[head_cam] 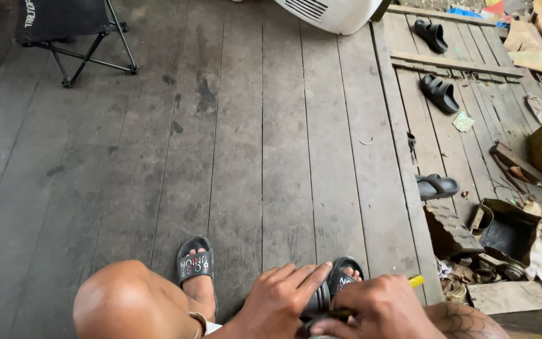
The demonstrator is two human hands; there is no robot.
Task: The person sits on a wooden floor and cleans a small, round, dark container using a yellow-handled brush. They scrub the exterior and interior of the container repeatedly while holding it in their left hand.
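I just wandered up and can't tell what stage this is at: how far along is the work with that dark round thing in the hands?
Nothing looks finished yet. Both hands are busy: the left hand presses on a dark ribbed round part, and the right hand grips it along with a yellow-tipped tool. What the part is, I cannot tell. The open rusty box and scraps beside it lie untouched.
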